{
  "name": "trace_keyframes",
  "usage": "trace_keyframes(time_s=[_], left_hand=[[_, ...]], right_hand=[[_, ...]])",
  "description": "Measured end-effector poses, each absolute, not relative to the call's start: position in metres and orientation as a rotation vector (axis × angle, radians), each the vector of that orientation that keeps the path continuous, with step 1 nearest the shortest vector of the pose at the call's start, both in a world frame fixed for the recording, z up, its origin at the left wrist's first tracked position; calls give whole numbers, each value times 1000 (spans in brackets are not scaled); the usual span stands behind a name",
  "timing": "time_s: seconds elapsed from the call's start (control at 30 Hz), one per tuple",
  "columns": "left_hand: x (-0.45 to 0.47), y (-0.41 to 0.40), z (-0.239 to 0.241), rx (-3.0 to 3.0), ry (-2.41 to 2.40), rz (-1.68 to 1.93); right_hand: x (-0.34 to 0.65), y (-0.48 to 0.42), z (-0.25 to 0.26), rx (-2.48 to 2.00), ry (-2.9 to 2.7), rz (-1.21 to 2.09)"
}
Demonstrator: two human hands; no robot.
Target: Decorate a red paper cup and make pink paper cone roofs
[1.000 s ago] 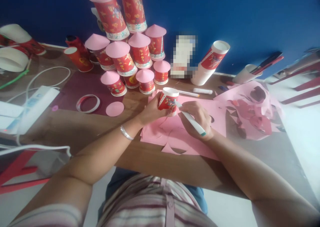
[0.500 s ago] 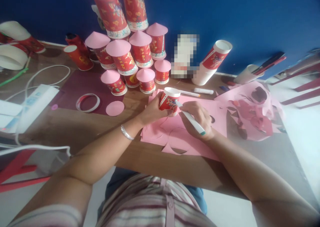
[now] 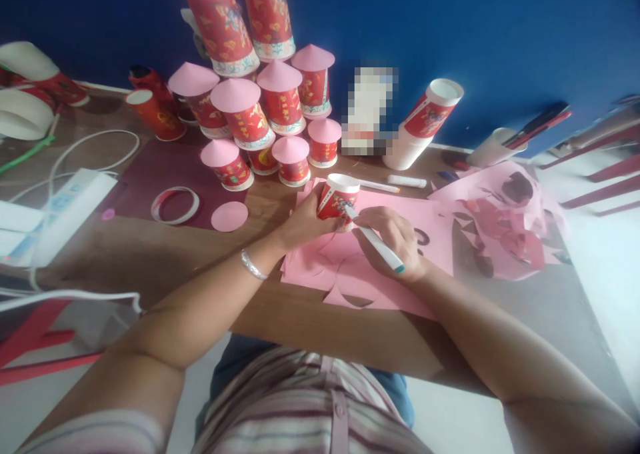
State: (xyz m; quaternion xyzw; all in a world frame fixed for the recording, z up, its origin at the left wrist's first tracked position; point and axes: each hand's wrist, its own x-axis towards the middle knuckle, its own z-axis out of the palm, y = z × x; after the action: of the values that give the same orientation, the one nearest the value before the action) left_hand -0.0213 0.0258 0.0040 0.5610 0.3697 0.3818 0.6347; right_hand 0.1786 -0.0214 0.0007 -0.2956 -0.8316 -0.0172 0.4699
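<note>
My left hand [image 3: 307, 215] is wrapped round a small red paper cup [image 3: 333, 204] with a white rim and a coloured picture on its side. In my right hand [image 3: 393, 237] is a white marker [image 3: 377, 247] with a green end. Its tip meets the printed picture on the cup's front, as far as I can see. Beneath both hands lie pink paper sheets [image 3: 360, 281] with curved cuts and drawn lines. A capped white marker [image 3: 407, 182] and another pen [image 3: 380, 186] lie just behind the cup.
Red cups with pink cone tops [image 3: 243, 117] stand stacked behind, towards the blue wall. A white-and-red ring [image 3: 175, 205] and a pink paper disc [image 3: 230, 216] lie left. Pink scraps [image 3: 515, 241], stacked cups [image 3: 425, 121] and a pen cup [image 3: 493, 149] are right. White cables cross the left side.
The marker tip has moved left and slightly down across the cup's picture, and my right hand has shifted with it. My left hand and the cup stay almost in place.
</note>
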Motion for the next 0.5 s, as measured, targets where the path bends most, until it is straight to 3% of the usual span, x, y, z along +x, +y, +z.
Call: trace_keyframes(time_s=[0.5], left_hand=[[-22,27,2,1330,844,869]], right_hand=[[179,-21,3,-684,-2067,-89]])
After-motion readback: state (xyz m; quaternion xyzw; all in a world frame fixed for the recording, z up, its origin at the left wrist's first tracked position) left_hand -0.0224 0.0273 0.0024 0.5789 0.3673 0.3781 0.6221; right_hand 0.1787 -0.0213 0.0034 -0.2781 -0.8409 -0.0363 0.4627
